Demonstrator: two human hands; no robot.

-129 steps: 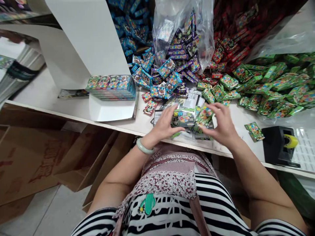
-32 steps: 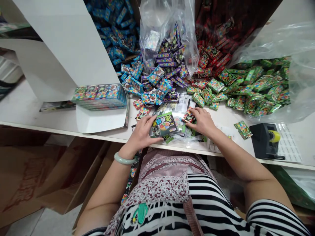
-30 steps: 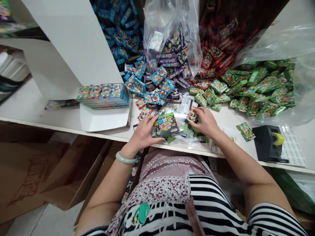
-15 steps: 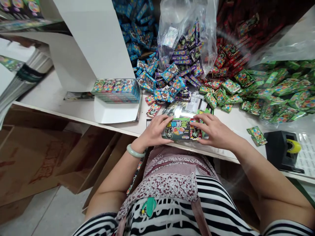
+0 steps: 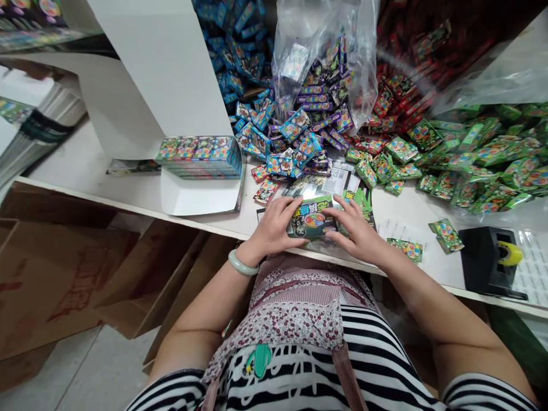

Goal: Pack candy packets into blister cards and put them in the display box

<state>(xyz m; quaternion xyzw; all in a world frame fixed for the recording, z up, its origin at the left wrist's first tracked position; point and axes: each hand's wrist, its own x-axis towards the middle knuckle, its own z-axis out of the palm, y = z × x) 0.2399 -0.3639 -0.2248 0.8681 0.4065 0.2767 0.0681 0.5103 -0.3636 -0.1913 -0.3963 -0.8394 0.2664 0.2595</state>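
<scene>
A small dark box with green and yellow print [image 5: 313, 219] lies at the table's front edge, between my two hands. My left hand [image 5: 276, 228] grips its left end, thumb along the near side and fingers along the far side. At the right end, the fingers and thumb of my right hand [image 5: 357, 229] close in on the box. Under and behind it lie dark printed sheets [image 5: 363, 200], partly covered. Near my left hand rests a small red packet [image 5: 266, 191]. A green packet [image 5: 409, 250] lies beside my right forearm.
To the left stands a lidded white carton [image 5: 192, 197] with rows of small packs [image 5: 199, 151]. Behind are heaps of blue [image 5: 252, 137], purple [image 5: 319, 97], red [image 5: 396, 91] and green packets [image 5: 492, 154]. A tape dispenser [image 5: 483, 262] sits right; cardboard boxes [image 5: 55, 274] stand below left.
The red packets that showed at the box's right end are out of sight, and my right hand has moved left against that end. The green packet by my forearm has come into view.
</scene>
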